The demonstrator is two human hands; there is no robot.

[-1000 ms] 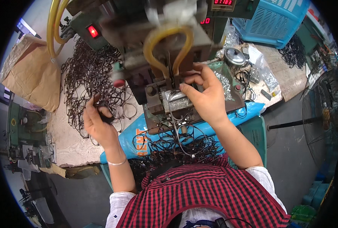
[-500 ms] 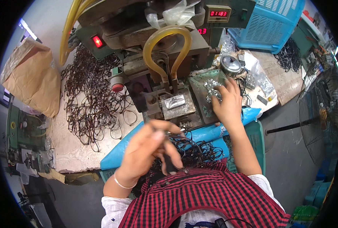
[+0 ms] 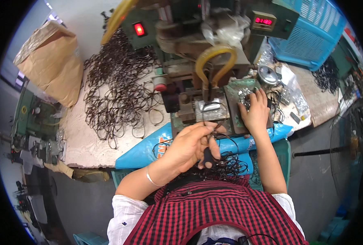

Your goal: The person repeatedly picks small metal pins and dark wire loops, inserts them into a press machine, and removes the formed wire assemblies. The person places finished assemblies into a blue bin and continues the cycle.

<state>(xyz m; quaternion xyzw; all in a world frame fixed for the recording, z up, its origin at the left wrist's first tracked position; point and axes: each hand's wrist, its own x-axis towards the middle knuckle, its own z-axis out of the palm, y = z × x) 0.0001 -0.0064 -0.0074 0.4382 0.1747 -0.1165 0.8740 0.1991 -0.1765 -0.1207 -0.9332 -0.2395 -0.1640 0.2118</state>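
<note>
At front left, the pale worktop [image 3: 89, 151] leaves a bare passage between the heap of thin dark loops [image 3: 118, 92] and the glossy blue plastic sheet [image 3: 138, 154]. The arched yellow tube [image 3: 215, 50] obstructs the silver metal plate [image 3: 210, 114] from behind; the left grip [image 3: 191, 145] blocks its front. The right grip [image 3: 257, 113] partly covers the green metal tray [image 3: 233, 105].

There are two hands [image 3: 191, 143] [image 3: 255, 114], one metal tray [image 3: 232, 93], one paper bag [image 3: 53, 63].
</note>
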